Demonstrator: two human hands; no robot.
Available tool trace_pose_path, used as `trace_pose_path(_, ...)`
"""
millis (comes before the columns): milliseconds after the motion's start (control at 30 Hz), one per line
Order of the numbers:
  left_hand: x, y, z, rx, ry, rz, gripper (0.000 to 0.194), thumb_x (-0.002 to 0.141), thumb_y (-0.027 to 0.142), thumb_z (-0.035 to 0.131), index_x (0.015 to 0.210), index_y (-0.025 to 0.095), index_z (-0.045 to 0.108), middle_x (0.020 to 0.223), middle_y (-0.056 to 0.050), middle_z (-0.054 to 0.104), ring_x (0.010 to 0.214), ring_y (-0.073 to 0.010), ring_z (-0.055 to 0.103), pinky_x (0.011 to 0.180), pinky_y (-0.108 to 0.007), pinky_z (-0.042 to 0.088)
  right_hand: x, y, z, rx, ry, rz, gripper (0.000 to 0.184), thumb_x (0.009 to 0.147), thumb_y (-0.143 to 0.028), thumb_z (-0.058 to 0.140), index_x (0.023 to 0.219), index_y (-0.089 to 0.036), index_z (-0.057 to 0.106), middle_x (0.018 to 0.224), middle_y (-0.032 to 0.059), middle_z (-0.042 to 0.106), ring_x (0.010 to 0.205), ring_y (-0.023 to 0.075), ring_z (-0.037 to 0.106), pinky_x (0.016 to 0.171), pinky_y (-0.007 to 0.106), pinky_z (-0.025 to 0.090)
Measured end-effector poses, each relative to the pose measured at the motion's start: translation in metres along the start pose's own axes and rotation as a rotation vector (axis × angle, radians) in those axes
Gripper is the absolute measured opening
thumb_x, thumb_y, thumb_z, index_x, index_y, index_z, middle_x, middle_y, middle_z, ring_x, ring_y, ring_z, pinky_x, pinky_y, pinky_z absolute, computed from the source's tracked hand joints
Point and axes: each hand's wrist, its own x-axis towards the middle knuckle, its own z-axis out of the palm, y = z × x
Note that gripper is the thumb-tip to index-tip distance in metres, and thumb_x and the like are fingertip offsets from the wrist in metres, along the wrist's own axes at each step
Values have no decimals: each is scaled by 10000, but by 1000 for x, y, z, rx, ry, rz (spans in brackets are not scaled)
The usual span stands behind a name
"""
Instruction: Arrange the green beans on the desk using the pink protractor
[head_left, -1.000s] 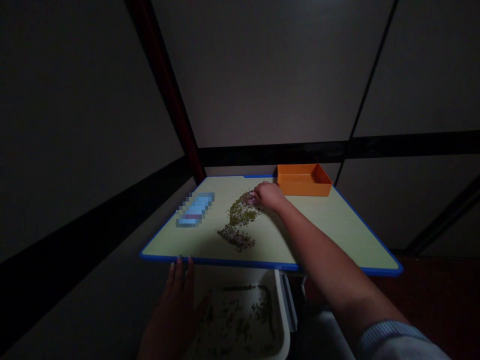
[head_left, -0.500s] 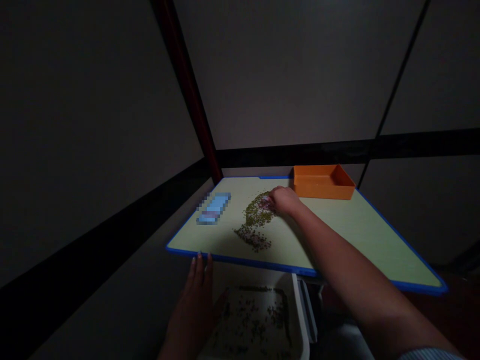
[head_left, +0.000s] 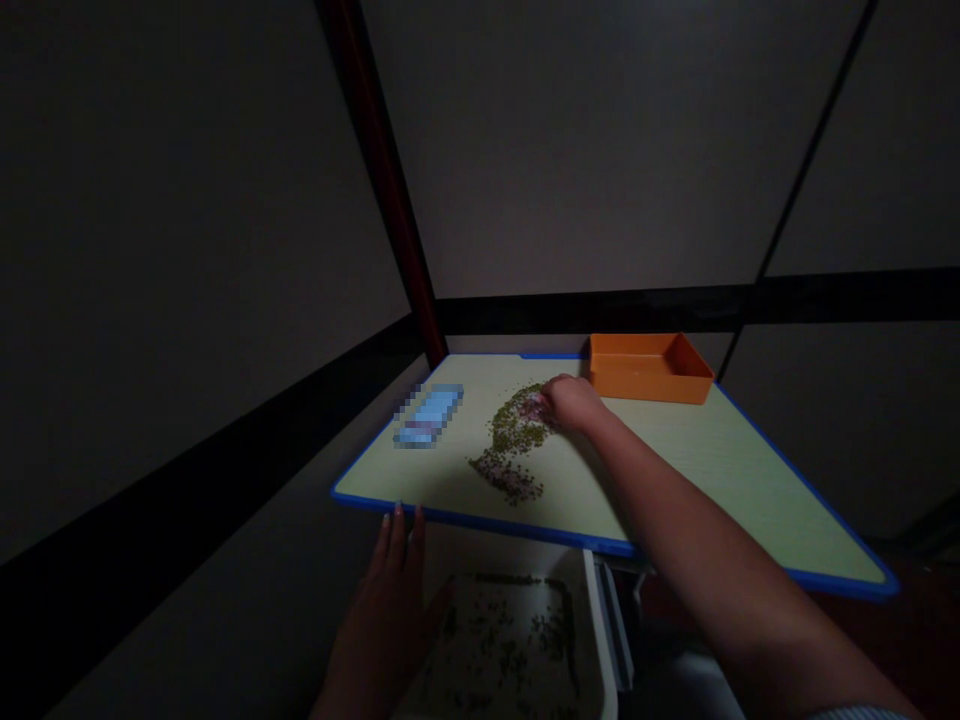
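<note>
My right hand (head_left: 574,402) is closed, with its fingers curled down at the far right edge of a pile of small dried greenish bits (head_left: 514,432). What lies between the fingertips is hidden. Pinkish bits (head_left: 534,407) show right beside the fingers, and a looser patch of darker reddish bits (head_left: 511,478) spreads toward the near edge of the board. My left hand (head_left: 394,600) lies with fingers stretched out at the left side of a white bin (head_left: 604,630), fingertips by the board's blue edge. Dark bits are scattered over the bin's floor.
The pale yellow board (head_left: 720,480) with a blue rim carries everything. An orange open box (head_left: 651,385) stands at its back right. A blurred-out light blue flat item (head_left: 431,413) lies at the left. Walls close in behind and on the left.
The view has shifted very slightly. Both hands stay in nearly the same places, the right at the pile and the left at the bin.
</note>
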Motion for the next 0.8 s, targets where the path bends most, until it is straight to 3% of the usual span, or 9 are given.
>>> trace_pose_path(300, -1, -5, 6, 25, 55, 43, 828, 806, 549, 446, 1480, 153, 173, 1569, -193, 208, 1445, -329, 192, 1052, -486, 427, 0, 0, 1, -25, -14, 8, 367, 947, -345, 408, 1014, -148, 711, 1062, 161, 688, 995, 252, 633, 802, 308, 449)
trace_pose_path(800, -2, -7, 11, 87, 97, 56, 852, 806, 599, 421, 1485, 159, 153, 1556, -203, 243, 1420, -338, 258, 1026, -467, 456, -2, -3, 0, -16, -10, -1, 361, 944, -329, 407, 989, -130, 705, 1036, 182, 680, 958, 244, 630, 770, 307, 434)
